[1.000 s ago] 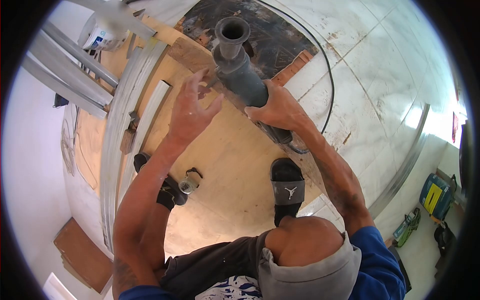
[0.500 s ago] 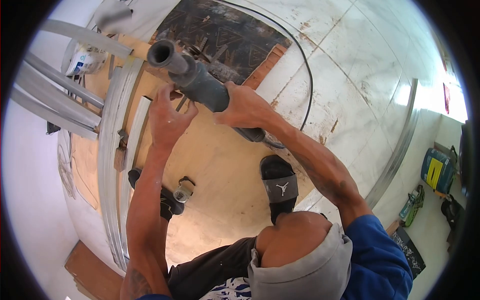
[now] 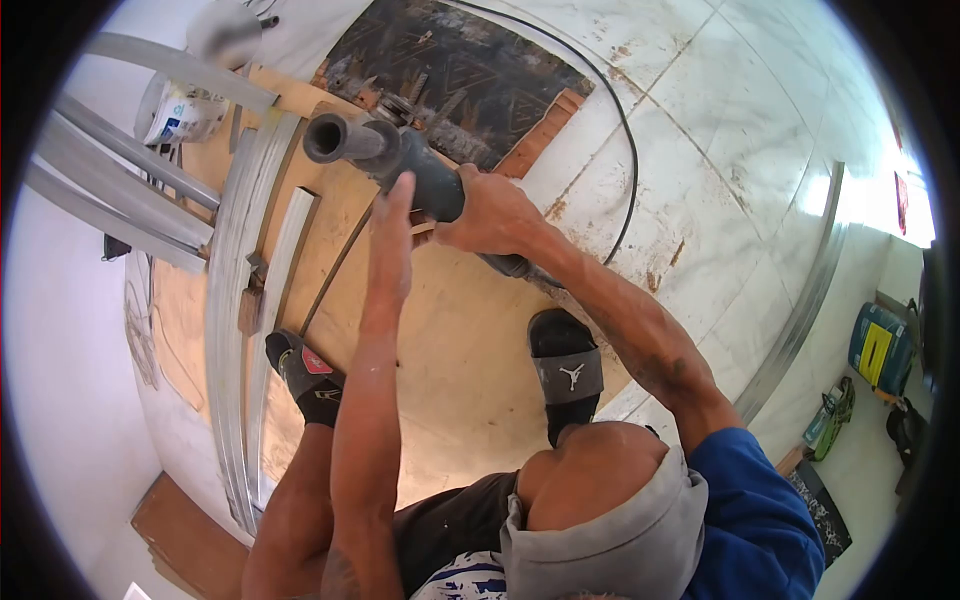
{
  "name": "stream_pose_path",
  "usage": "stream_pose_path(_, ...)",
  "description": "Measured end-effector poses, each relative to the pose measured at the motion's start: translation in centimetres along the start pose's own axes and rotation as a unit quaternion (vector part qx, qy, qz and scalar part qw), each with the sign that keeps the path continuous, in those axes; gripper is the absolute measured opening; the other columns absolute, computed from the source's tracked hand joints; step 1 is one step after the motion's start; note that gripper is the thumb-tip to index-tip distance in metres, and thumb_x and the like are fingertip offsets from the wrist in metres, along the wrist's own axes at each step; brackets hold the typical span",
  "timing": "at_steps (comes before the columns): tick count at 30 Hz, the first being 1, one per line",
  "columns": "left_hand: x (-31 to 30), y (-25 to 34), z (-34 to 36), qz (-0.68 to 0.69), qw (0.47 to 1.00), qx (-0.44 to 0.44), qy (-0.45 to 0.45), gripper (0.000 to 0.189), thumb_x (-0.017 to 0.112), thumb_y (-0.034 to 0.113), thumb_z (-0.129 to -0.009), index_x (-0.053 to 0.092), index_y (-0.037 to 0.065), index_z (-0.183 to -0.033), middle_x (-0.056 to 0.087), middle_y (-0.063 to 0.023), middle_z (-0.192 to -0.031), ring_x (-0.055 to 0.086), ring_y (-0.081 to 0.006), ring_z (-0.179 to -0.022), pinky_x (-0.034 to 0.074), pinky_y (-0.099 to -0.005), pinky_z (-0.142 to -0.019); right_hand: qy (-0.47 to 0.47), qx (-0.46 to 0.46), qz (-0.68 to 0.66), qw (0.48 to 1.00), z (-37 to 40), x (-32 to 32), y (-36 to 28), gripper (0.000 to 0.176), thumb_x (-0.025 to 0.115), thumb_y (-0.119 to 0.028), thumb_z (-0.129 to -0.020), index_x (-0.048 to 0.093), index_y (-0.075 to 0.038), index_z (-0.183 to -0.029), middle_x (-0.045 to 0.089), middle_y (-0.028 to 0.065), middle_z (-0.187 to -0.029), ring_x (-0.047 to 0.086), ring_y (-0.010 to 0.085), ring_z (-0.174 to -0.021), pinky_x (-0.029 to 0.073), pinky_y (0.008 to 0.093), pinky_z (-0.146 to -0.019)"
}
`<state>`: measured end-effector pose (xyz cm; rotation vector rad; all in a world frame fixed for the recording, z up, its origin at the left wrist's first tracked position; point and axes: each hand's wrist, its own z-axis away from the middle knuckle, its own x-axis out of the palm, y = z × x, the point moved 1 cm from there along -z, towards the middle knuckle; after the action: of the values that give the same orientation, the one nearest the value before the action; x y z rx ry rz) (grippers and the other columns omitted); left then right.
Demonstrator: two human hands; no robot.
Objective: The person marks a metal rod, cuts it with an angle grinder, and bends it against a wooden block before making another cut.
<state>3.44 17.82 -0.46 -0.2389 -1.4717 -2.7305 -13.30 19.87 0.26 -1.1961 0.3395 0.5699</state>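
Right hand (image 3: pixel 492 212): I see it gripping the dark cylindrical tool (image 3: pixel 438 190) around its body, from the tool's right side.
Left hand (image 3: pixel 392 235): up against the tool's left flank; I can't tell if it grips.
Tool: between both hands, flared end (image 3: pixel 326 138) pointing left, beyond the left fingertips.
Plywood (image 3: pixel 450 310): below both hands.

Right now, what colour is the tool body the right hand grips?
Dark grey: the tool body shows best in the head view.
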Motion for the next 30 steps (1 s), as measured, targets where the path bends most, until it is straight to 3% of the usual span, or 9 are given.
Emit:
stream_pose_path(4,3.3,0.1,-0.9,-0.131,0.988,0.055,0.058,0.05,0.08,0.035,-0.084,0.066,-0.006,-0.11,0.069,-0.0121,-0.102,0.067,-0.0154,-0.091,0.054,-0.0312,-0.076,-0.016,0.005,0.004,1.0,0.1,0.1,0.0,0.08,0.079,-0.041,-0.067,0.054,0.013,-0.12,0.07,0.0286,-0.091,0.071,0.0419,-0.086,0.055,0.0456,-0.078)
stream_pose_path(8,4.5,-0.3,-0.7,-0.112,0.989,0.075,0.054,0.044,0.083,0.035,-0.08,0.071,-0.005,-0.093,0.07,-0.0136,-0.104,0.067,-0.017,-0.092,0.054,-0.0321,-0.079,-0.022,0.011,0.032,0.999,-0.5,0.7,0.7,0.075,0.077,-0.038,-0.07,0.054,0.015,-0.118,0.069,0.0293,-0.095,0.069,0.0428,-0.092,0.054,0.0468,-0.083)
stream_pose_path(13,3.5,-3.3,-2.8,-0.123,0.978,0.108,0.127,0.056,0.082,0.033,-0.079,0.061,-0.012,-0.106,0.071,-0.018,-0.104,0.07,-0.0238,-0.093,0.054,-0.0345,-0.083,-0.017,0.003,0.04,0.999,-0.9,1.2,1.0,0.067,0.073,-0.034,-0.072,0.054,0.014,-0.115,0.068,0.0306,-0.095,0.068,0.044,-0.094,0.053,0.0479,-0.085)
stream_pose_path(16,3.4,-4.2,-3.5,-0.149,0.966,0.131,0.167,0.037,0.081,0.027,-0.08,0.068,-0.005,-0.095,0.071,-0.011,-0.092,0.068,-0.0178,-0.082,0.054,-0.033,-0.076,-0.013,0.001,0.041,0.999,-1.0,1.4,1.1,0.065,0.073,-0.034,-0.073,0.054,0.014,-0.114,0.068,0.0306,-0.095,0.068,0.0439,-0.095,0.053,0.0477,-0.085)
stream_pose_path(18,3.4,-4.3,-3.5,-0.155,0.965,0.121,0.172,0.041,0.081,0.028,-0.079,0.066,-0.006,-0.096,0.071,-0.0129,-0.092,0.068,-0.02,-0.084,0.053,-0.0338,-0.078,-0.014,-0.002,0.039,0.999,-1.1,1.5,1.3,0.065,0.072,-0.033,-0.073,0.054,0.014,-0.115,0.068,0.0308,-0.096,0.068,0.0439,-0.095,0.053,0.0477,-0.086)
stream_pose_path(21,3.3,-4.0,-3.4,-0.153,0.971,0.093,0.159,0.072,0.082,0.037,-0.074,0.051,-0.015,-0.113,0.069,-0.0251,-0.104,0.07,-0.0327,-0.099,0.053,-0.0379,-0.089,-0.003,-0.01,0.028,1.0,-1.2,1.8,1.5,0.065,0.071,-0.032,-0.074,0.054,0.014,-0.117,0.068,0.0316,-0.098,0.068,0.0441,-0.097,0.053,0.0476,-0.086)
stream_pose_path(30,3.8,-3.6,-3.1,-0.18,0.959,0.11,0.19,0.078,0.081,0.038,-0.072,0.047,-0.018,-0.114,0.067,-0.029,-0.106,0.069,-0.037,-0.099,0.053,-0.04,-0.089,-0.015,-0.008,0.032,0.999,-1.4,1.6,1.4,0.066,0.07,-0.03,-0.075,0.053,0.016,-0.118,0.068,0.0332,-0.098,0.068,0.0455,-0.098,0.053,0.0475,-0.085)
